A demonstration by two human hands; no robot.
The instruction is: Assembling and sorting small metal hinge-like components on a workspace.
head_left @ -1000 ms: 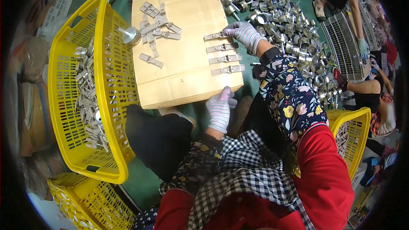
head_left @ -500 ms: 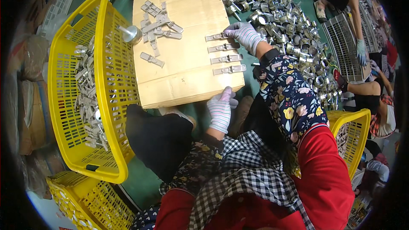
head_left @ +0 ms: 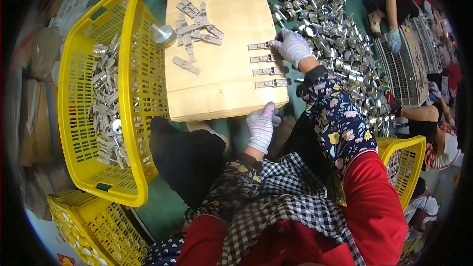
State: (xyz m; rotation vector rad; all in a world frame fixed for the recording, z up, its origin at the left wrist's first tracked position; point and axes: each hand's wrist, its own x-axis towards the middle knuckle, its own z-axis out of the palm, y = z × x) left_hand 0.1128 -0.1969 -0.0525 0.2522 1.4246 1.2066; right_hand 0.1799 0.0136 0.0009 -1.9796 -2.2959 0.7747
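Observation:
A light cardboard-covered board (head_left: 212, 96) lies in front of me. Along its right edge, several flat metal clips (head_left: 270, 71) form a row, their ends reaching the edge. My right hand (head_left: 295, 49), in a striped glove, is closed with thumb and fingertips at the outer end of the farthest clip (head_left: 259, 46). At the board's near edge is my left hand (head_left: 261, 127), gloved alike, thumb up against the edge and fingers curled. What those fingers hold, if anything, is hidden. A loose pile of similar clips (head_left: 197, 28) sits on the board's far left part.
To the left stands a yellow basket (head_left: 129, 118) full of metal clips, with a round metal piece with a rod (head_left: 165, 35) by its rim. Ring-shaped metal parts (head_left: 340, 44) cover the floor at right. Another yellow basket (head_left: 416, 160) is beside my right arm. Co-workers sit farther right.
The whole view has shifted slightly, so the board appears farther right. My right hand stays at the farthest clip and my left hand at the near edge.

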